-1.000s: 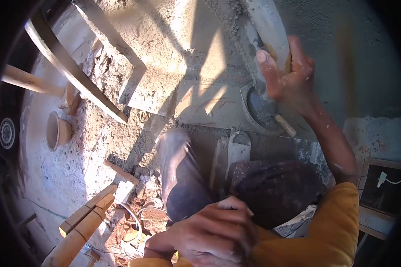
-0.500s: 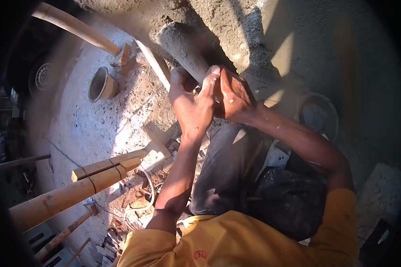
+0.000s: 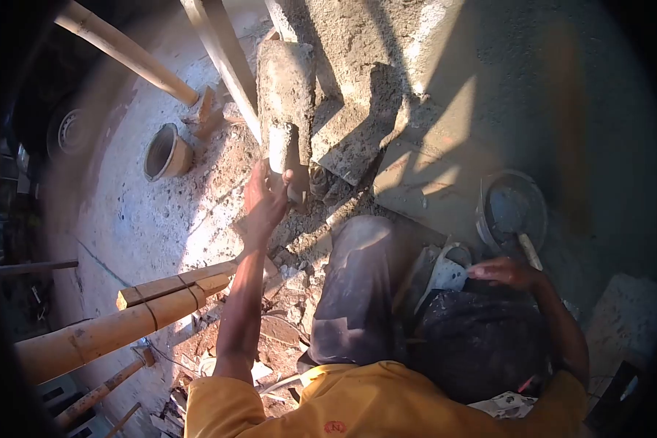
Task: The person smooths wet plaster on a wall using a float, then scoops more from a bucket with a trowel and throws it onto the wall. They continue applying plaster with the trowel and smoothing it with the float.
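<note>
My left hand (image 3: 268, 201) is wrapped round the near end of a grey, mortar-coated board (image 3: 286, 87), its thumb and fingers on either side. The board lies against rough wet mortar (image 3: 358, 95) beside the wall. My right hand (image 3: 505, 271) hangs at the right over my dark trousers, its fingers stretched out and holding nothing. It is nearest to a pale plastic container (image 3: 449, 270) with an opening at its top. Just above that hand stands a round bucket (image 3: 512, 212) with a light wooden handle (image 3: 530, 252) at its rim.
A bucket (image 3: 168, 152) stands on the concrete floor at left. Bamboo poles (image 3: 109, 325) tied with a timber reach in from the lower left. Another pole (image 3: 124, 51) and a slanting timber (image 3: 223, 62) stand at the top. Rubble (image 3: 285, 277) lies near my knees.
My hands have parted. The right hand has moved down and right towards the containers, and the left has shifted slightly left and down. The coated board now lies more upright in view.
</note>
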The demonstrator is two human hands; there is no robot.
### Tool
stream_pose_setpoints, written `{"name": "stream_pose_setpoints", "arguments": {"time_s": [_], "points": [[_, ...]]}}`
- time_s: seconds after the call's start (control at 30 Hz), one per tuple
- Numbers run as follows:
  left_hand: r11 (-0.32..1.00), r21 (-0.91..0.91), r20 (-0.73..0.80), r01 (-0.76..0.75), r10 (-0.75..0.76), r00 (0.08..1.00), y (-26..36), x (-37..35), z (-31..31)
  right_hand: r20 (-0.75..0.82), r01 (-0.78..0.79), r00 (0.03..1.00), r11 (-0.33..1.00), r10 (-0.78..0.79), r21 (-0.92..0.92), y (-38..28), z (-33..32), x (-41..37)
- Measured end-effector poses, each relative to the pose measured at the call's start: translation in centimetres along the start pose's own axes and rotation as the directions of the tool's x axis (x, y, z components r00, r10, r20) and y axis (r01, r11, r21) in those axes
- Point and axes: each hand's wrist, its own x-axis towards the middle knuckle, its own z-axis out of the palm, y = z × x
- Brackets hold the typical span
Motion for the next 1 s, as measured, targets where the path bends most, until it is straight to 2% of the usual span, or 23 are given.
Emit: {"name": "stream_pose_setpoints", "arguments": {"time_s": [0.03, 0.07, 0.13, 0.17, 0.2, 0.27, 0.3, 0.33, 0.37, 0.4, 0.43, 0.47, 0.5, 0.53, 0.57, 0.6, 0.63, 0.73, 0.77, 0.8, 0.87, 0.93, 1.0], "points": [[0.988, -0.093, 0.15, 0.126, -0.111, 0.982, 0.0, 0.5, -0.1, 0.046, -0.08, 0.996, 0.973, 0.072, 0.215, 3.9, 0.3, -1.3], [0.992, -0.079, 0.143, 0.101, -0.089, 0.986, -0.4, 1.2, 0.5, 0.074, -0.148, 0.989, 0.911, 0.129, 0.384, 7.2, 1.1, -2.8], [0.997, -0.049, 0.148, 0.055, -0.047, 0.988, -1.9, 2.3, 2.9, 0.048, -0.209, 0.974, 0.804, 0.22, 0.556, 10.8, 2.6, -6.3], [0.996, -0.067, 0.098, -0.053, 0.06, 0.993, -2.7, 3.0, 4.1, 0.006, -0.204, 0.969, 0.785, 0.248, 0.585, 11.1, 3.3, -7.9], [0.995, -0.005, 0.105, -0.104, 0.104, 0.989, -3.5, 4.1, 5.1, -0.047, -0.184, 0.963, 0.778, 0.264, 0.601, 11.5, 3.7, -9.5], [0.986, -0.061, 0.129, -0.157, 0.164, 0.978, -3.6, 6.2, 6.7, -0.185, -0.099, 0.95, 0.801, 0.254, 0.59, 9.8, 4.4, -12.1], [0.979, -0.09, 0.14, -0.182, 0.193, 0.971, -3.7, 7.3, 7.6, -0.256, -0.031, 0.942, 0.818, 0.216, 0.574, 8.4, 4.3, -13.2], [0.993, -0.035, 0.178, -0.115, 0.119, 0.977, -4.0, 8.6, 8.6, -0.335, 0.049, 0.927, 0.831, 0.17, 0.555, 6.8, 4.0, -14.1], [0.984, 0.001, 0.167, -0.179, 0.177, 0.97, -5.4, 10.1, 10.1, -0.423, 0.157, 0.9, 0.832, 0.102, 0.533, 5.1, 3.6, -14.8], [0.978, 0.022, 0.151, -0.207, 0.202, 0.968, -6.7, 11.4, 11.5, -0.517, 0.283, 0.856, 0.822, 0.017, 0.495, 3.5, 3.0, -15.0], [0.989, 0.0, 0.188, -0.145, 0.142, 0.972, -5.2, 11.6, 11.7, -0.603, 0.403, 0.795, 0.806, -0.073, 0.434, 2.3, 2.5, -14.9], [0.985, -0.008, 0.198, -0.174, 0.172, 0.965, -5.4, 12.1, 12.2, -0.725, 0.318, 0.685, 0.924, -0.068, 0.214, 2.3, 1.9, -14.2], [0.98, 0.055, 0.152, -0.193, 0.182, 0.971, -6.1, 12.3, 12.9, -0.816, 0.173, 0.568, 0.985, -0.101, -0.002, 3.1, 1.1, -12.9], [0.971, 0.124, 0.101, -0.204, 0.192, 0.976, -6.9, 12.3, 13.4, -0.866, -0.02, 0.481, 0.985, -0.139, -0.17, 4.7, 0.0, -10.8], [0.984, 0.087, 0.138, -0.158, 0.145, 0.98, -7.4, 12.6, 13.3, -0.894, -0.226, 0.398, 0.923, -0.205, -0.312, 6.4, -1.3, -8.7], [0.992, 0.055, 0.175, -0.11, 0.099, 0.98, -7.5, 12.6, 13.1, -0.869, -0.317, 0.384, 0.84, -0.311, -0.44, 6.5, -1.9, -6.9], [0.988, 0.107, 0.205, -0.108, 0.085, 0.975, -6.0, 12.2, 12.2, -0.828, -0.404, 0.384, 0.732, -0.409, -0.549, 6.5, -2.5, -4.9], [0.974, -0.198, 0.118, -0.107, 0.132, 0.984, -8.8, 12.2, 12.3, -0.773, -0.48, 0.488, 0.615, -0.406, -0.626, 8.5, -5.1, 0.8], [0.994, -0.084, 0.202, -0.067, 0.083, 0.976, -5.2, 11.2, 9.7, -0.758, -0.501, 0.536, 0.583, -0.371, -0.639, 8.7, -5.8, 1.6], [0.962, -0.263, 0.172, -0.071, 0.119, 0.978, -5.8, 10.3, 9.4, -0.74, -0.517, 0.584, 0.549, -0.334, -0.656, 9.0, -6.2, 2.2], [0.985, -0.171, 0.281, -0.009, 0.057, 0.958, -0.9, 5.8, 6.2, -0.736, -0.452, 0.58, 0.614, -0.349, -0.647, 8.8, -6.6, -0.5], [0.988, -0.149, 0.552, 0.027, 0.061, 0.831, 0.4, 1.5, 5.5, -0.732, -0.426, 0.585, 0.635, -0.35, -0.645, 7.6, -6.4, -4.9], [0.994, -0.107, 0.607, 0.01, 0.057, 0.793, 4.8, -2.5, 6.9, -0.725, -0.445, 0.582, 0.602, -0.368, -0.663, 5.1, -6.8, -9.6]]}}
